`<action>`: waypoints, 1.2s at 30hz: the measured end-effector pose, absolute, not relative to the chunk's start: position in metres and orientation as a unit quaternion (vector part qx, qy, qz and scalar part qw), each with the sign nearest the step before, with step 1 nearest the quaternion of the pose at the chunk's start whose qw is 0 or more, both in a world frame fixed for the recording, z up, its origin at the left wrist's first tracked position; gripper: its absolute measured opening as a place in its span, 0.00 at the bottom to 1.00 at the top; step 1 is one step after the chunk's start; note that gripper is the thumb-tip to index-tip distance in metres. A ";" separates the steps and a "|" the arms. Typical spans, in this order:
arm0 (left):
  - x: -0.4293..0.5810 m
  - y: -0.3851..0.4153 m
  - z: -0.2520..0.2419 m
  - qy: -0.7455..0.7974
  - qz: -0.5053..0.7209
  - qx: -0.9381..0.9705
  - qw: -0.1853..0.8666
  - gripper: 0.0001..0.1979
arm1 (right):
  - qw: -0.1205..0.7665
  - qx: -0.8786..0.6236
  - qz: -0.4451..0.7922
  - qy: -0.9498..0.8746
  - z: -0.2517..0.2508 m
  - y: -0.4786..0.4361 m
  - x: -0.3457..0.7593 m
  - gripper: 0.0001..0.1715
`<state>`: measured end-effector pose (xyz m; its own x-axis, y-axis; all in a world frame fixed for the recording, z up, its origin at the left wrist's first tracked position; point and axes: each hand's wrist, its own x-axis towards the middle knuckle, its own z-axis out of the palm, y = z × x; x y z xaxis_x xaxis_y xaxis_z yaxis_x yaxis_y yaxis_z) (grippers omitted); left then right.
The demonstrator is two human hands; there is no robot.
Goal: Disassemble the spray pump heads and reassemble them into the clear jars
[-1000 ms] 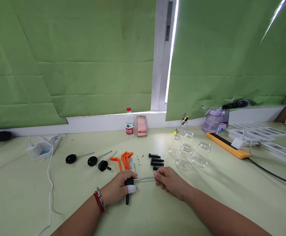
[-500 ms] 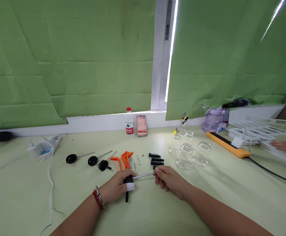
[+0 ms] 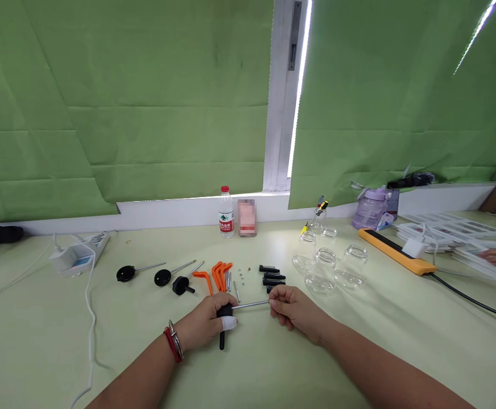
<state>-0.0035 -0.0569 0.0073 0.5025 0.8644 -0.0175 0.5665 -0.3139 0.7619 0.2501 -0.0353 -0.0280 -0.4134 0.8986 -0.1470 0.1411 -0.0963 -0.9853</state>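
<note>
black-headed rod [image 3: 251, 304] bridges left hand [image 3: 207, 321], clasping its head, and right hand [image 3: 292, 307], pinching its end.

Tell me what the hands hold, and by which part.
A black-headed metal rod: the left hand grips it by the black head, and the right hand pinches the rod's other end.

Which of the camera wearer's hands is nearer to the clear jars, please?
Right. In the picture, the right hand is below and left of the clear jars; the left hand is farther left.
</note>
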 end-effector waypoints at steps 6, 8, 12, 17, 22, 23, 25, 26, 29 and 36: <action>-0.003 -0.058 0.008 0.455 0.204 0.788 0.362 0.11 | 0.312 -0.450 0.590 -0.593 -0.025 -0.038 0.248 0.16; -0.003 -0.058 0.007 0.455 0.204 0.788 0.362 0.11 | 0.308 -0.458 0.586 -0.594 -0.023 -0.039 0.247 0.17; -0.004 -0.058 0.007 0.457 0.201 0.785 0.365 0.11 | 0.297 -0.472 0.576 -0.598 -0.019 -0.041 0.245 0.19; -0.003 -0.058 0.008 0.457 0.198 0.786 0.366 0.12 | 0.308 -0.464 0.577 -0.598 -0.020 -0.040 0.247 0.17; -0.003 -0.059 0.009 0.458 0.197 0.785 0.367 0.12 | 0.321 -0.438 0.600 -0.587 -0.022 -0.040 0.249 0.15; -0.003 -0.059 0.009 0.459 0.197 0.785 0.366 0.12 | 0.318 -0.438 0.600 -0.590 -0.022 -0.040 0.248 0.15; -0.003 -0.058 0.008 0.460 0.195 0.786 0.365 0.12 | 0.314 -0.440 0.594 -0.596 -0.022 -0.039 0.248 0.14; -0.003 -0.058 0.008 0.461 0.194 0.786 0.364 0.12 | 0.313 -0.442 0.591 -0.598 -0.023 -0.039 0.248 0.14; -0.003 -0.058 0.008 0.462 0.191 0.785 0.366 0.12 | 0.312 -0.445 0.586 -0.601 -0.024 -0.039 0.247 0.15; -0.003 -0.058 0.009 0.462 0.188 0.787 0.363 0.12 | 0.302 -0.453 0.581 -0.605 -0.025 -0.039 0.247 0.16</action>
